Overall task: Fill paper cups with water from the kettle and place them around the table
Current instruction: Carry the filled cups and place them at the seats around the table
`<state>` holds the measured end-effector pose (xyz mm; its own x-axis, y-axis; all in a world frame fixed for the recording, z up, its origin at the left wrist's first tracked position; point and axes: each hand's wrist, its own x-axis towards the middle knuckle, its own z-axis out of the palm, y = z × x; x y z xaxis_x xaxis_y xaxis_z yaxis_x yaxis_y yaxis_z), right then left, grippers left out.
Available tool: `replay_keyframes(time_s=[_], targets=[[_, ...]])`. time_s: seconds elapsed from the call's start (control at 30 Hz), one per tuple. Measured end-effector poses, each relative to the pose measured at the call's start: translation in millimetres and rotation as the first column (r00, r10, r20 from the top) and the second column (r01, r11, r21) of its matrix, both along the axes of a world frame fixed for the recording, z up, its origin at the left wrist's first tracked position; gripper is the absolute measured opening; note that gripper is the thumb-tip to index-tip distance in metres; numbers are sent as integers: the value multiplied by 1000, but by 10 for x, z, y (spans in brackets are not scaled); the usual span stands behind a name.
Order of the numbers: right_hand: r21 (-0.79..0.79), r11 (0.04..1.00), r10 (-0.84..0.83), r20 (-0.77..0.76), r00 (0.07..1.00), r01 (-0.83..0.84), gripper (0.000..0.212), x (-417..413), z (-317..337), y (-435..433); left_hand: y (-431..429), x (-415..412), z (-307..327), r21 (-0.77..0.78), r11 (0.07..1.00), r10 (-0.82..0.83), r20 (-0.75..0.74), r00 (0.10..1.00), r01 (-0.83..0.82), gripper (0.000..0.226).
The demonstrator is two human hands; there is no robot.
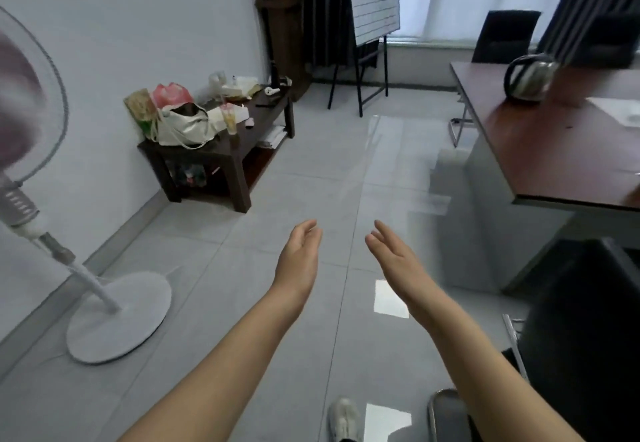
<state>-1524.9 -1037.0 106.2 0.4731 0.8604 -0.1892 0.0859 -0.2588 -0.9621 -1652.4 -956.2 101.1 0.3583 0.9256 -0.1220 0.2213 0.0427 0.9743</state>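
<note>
Left hand (299,251), right hand (394,258) empty; blurred kettle (531,77) upright, handle seemingly leftward

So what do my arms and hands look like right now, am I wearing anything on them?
No sleeve is in view: the left forearm and right forearm are bare up to the frame edge. The left hand and right hand show no glove, ring, watch or bracelet. Below them, a whitish shoe shows on one foot.
</note>
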Motion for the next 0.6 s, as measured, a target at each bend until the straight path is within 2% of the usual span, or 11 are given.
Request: replay_keyframes(time_s=[0.37,0.6], targets=[[-14,987,-159,10,987,159,56,1873,88,1499,1730,2064,49,1,986,-169,15,985,169,39],[-42,979,-199,14,980,199,55,2734,107,2259,2574,2983,6,-39,977,-210,26,977,211,36]])
